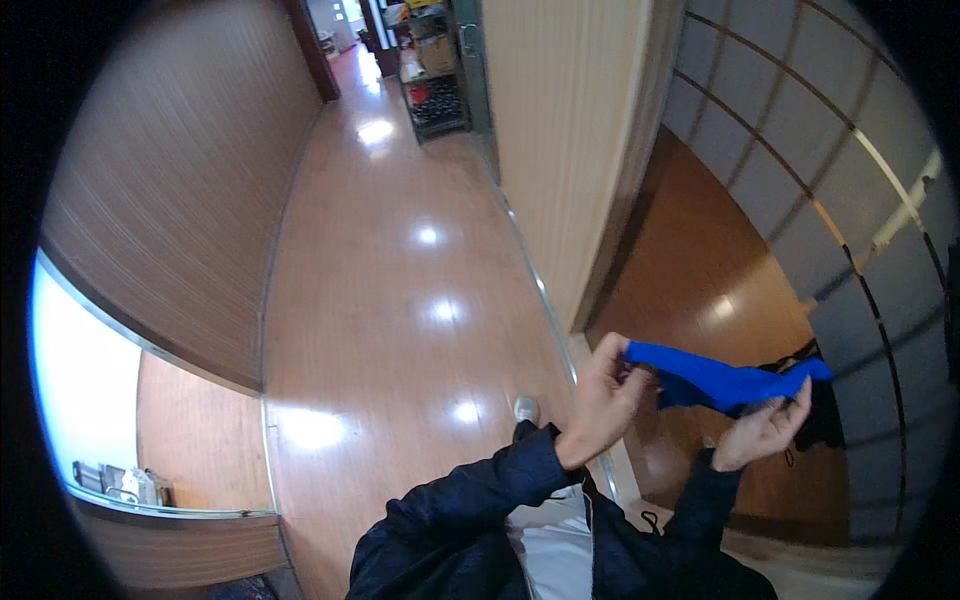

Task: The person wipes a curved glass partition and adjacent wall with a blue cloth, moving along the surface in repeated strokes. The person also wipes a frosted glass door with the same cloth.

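Note:
A strip of bright blue fabric (712,379) is stretched between my two hands, lower right of the middle of the view. My left hand (609,397) pinches its left end between thumb and fingers. Near the other end, my right hand (765,429) grips the lower edge with the palm turned up. The cloth sags and folds in the middle, and its far right tip sticks out past my right fingers. Both hands are held in the air in front of a doorway, above a brown wood-look floor (697,315).
A cream wall panel (562,150) ends just beyond my left hand. A grey panelled wall with dark lines (757,97) curves along the right. A black object (823,420) sits behind my right hand. Down the corridor (375,225) stands a loaded shelf rack (436,82).

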The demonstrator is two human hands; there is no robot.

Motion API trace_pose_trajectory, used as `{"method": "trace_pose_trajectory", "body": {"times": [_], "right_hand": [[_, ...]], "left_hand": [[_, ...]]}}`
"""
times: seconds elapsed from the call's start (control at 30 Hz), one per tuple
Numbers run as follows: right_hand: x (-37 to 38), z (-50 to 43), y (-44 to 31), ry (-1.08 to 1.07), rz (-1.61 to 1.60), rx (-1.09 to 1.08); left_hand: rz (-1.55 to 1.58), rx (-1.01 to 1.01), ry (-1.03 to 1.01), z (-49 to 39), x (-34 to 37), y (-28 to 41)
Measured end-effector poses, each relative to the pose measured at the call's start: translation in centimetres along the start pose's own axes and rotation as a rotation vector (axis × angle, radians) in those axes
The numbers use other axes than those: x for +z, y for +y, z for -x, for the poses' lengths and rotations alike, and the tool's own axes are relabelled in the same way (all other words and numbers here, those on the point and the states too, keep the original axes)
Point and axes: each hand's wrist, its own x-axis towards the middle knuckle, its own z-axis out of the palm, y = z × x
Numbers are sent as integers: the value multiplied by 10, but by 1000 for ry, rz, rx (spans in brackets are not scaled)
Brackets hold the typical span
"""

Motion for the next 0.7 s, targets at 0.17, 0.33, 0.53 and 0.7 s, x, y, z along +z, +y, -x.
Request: {"method": "trace_pose_trajectory", "body": {"times": [0.17,0.33,0.53,0.7], "right_hand": [[185,6,-1,-138,-148,39],[288,-1,17,-149,-182,62],[378,-15,52,-175,-260,118],[404,-6,73,-151,-93,39]], "left_hand": [[17,33,246,-111,-88,26],[99,133,239,-209,-145,22],[174,92,174,-321,-180,3],[270,36,32,-382,-198,-28]]}}
